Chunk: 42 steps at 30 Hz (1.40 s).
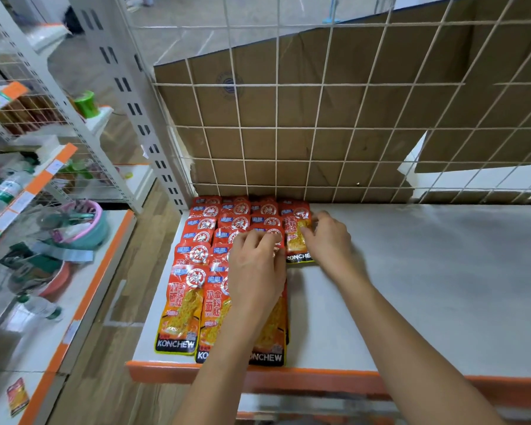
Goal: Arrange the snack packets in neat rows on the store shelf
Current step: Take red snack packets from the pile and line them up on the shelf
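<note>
Wire grid (319,127) at back with torn cardboard (288,111) behind it, above white shelf (411,286) with orange front lip. Red packets (203,240) laid flat at shelf's left end, overlapping in three rows running back to grid. Fourth row just begun beside them, at the back. Left hand (256,268) palm-down on third row, fingers bent over packet tops; gripping or only pressing, cannot tell. Right hand (330,240) pinching right edge of fourth row's front packet (296,243), thumb on its face.
</note>
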Tool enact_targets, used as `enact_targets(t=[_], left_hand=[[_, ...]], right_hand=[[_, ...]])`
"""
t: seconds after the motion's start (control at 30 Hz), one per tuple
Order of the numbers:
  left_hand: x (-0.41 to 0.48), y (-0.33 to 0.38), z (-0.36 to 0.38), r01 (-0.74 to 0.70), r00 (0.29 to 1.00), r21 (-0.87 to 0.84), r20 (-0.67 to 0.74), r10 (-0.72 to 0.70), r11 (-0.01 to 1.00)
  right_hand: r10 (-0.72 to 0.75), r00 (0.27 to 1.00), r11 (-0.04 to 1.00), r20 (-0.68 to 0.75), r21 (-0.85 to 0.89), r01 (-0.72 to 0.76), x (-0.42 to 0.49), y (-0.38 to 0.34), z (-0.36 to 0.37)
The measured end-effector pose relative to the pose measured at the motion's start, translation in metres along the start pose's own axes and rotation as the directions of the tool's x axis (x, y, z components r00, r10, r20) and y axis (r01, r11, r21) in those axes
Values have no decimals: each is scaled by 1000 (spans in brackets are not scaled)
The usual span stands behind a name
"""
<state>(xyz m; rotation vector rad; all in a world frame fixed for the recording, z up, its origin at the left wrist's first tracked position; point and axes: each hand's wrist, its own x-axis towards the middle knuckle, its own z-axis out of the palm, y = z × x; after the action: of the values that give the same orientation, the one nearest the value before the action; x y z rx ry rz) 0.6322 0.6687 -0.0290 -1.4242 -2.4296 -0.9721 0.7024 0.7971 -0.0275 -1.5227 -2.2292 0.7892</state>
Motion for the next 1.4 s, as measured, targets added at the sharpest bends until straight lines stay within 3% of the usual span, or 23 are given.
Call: enact_targets(t=[0.53, 0.77, 1.17, 1.4], left_hand=[[-13, -8, -19, -46, 994, -54, 95, 51, 997], [-15, 16, -11, -100, 991, -52, 83, 104, 994], [-64, 159, 22, -139, 975, -180, 149, 167, 974], [-120, 284, 61, -203, 944, -289, 198, 266, 935]], right_hand=[[61, 995, 997, -83, -37, -65, -15, -4, -4], [-18, 981, 1000, -194, -2, 17, -71, 32, -28], [58, 911, 997, -408, -15, -70, -181, 164, -154], [168, 820, 983, -548, 30, -182, -238, 281, -239]])
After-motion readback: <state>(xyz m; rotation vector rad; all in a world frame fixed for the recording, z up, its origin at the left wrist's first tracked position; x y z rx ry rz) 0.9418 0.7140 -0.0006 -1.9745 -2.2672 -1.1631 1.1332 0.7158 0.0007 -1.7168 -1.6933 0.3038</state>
